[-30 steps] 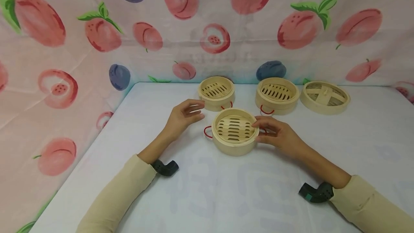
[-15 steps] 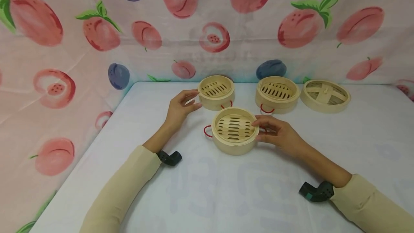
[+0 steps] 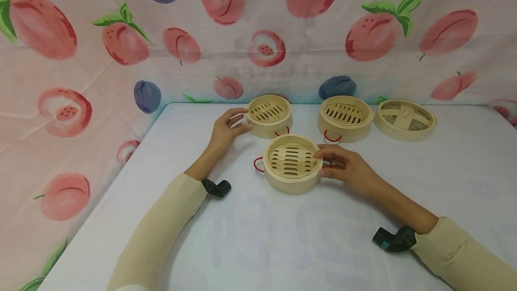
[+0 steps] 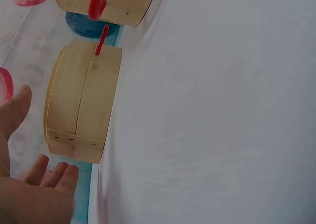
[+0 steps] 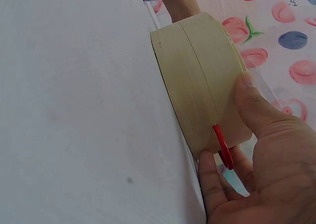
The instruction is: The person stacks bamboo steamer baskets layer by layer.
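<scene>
Several small bamboo steamer baskets stand on the white cloth. The front steamer basket (image 3: pixel 291 187), with a slatted base and red loop handles, sits level before me. My right hand (image 3: pixel 353 172) holds its right side; in the right wrist view the thumb (image 5: pixel 254 103) lies at the rim and the fingers curl around the side by the red handle (image 5: pixel 223 147). My left hand (image 3: pixel 226 131) is at the left side of the back left steamer basket (image 3: pixel 270 129). The left wrist view shows its thumb and fingers spread, with a small gap between fingertips and the basket wall (image 4: pixel 81 100).
A third steamer basket (image 3: pixel 345 134) stands at the back right, and beside it lies a round bamboo lid (image 3: pixel 405 134). Behind them hangs a fruit-print cloth (image 3: pixel 307 66). Dark wrist cameras sit below both sleeves (image 3: pixel 161 223).
My left hand has moved away from me, up toward the left side of the back left basket. The right hand and the front basket have stayed in place.
</scene>
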The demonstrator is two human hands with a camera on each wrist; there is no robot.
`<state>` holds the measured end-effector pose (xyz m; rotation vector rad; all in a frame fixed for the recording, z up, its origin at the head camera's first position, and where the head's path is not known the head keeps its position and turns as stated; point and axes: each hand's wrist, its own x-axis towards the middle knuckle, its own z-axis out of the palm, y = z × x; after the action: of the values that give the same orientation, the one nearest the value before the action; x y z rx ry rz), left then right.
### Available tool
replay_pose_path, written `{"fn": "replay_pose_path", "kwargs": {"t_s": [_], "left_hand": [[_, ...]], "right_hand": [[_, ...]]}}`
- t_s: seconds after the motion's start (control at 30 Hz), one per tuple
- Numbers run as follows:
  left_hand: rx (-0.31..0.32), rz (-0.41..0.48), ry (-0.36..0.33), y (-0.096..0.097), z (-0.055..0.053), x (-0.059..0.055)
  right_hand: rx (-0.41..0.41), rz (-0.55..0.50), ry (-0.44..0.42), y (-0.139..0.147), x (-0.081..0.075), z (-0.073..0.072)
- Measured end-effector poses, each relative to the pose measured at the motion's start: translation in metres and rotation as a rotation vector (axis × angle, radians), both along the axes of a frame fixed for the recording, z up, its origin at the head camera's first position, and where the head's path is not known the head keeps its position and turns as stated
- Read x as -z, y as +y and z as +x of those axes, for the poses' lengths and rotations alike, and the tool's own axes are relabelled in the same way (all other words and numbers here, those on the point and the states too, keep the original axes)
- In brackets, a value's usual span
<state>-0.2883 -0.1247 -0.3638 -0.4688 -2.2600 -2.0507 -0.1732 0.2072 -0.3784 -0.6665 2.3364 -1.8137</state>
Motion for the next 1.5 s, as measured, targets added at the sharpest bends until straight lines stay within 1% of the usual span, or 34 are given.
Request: {"fn": "replay_pose_path", "kwargs": {"t_s": [0.13,0.2,0.3,0.47,0.57,0.63,0.83,1.1,1.27,1.5], "left_hand": [[0.002,0.019,-0.032,0.002,-0.006,0.004],[-0.002,0.001,-0.039,0.003,-0.007,0.005],[-0.005,-0.053,-0.044,0.005,-0.009,0.004],[0.011,-0.133,-0.042,0.01,-0.013,0.004],[0.023,-0.15,-0.04,0.012,-0.015,0.006],[0.035,-0.143,-0.045,0.014,-0.016,0.007],[0.046,-0.135,-0.049,0.018,-0.017,0.01],[0.009,-0.185,-0.004,0.019,-0.019,0.013],[-0.005,-0.207,0.0,0.018,-0.019,0.013],[0.002,-0.218,-0.002,0.018,-0.017,0.012]], "right_hand": [[-0.006,-0.004,0.0,0.0,0.0,0.0],[-0.01,-0.008,0.0,0.0,0.0,0.0],[-0.012,-0.01,-0.003,0.0,0.0,0.0],[-0.01,-0.005,0.001,0.001,0.001,0.0],[-0.012,-0.009,0.002,0.001,0.002,0.0],[-0.013,-0.008,0.005,0.001,0.002,0.0],[-0.014,-0.008,0.012,0.001,0.003,-0.001],[-0.035,-0.007,0.019,0.0,0.004,-0.001],[-0.051,-0.02,0.006,-0.001,0.004,-0.001],[-0.059,-0.026,0.019,-0.001,0.006,-0.001]]}}
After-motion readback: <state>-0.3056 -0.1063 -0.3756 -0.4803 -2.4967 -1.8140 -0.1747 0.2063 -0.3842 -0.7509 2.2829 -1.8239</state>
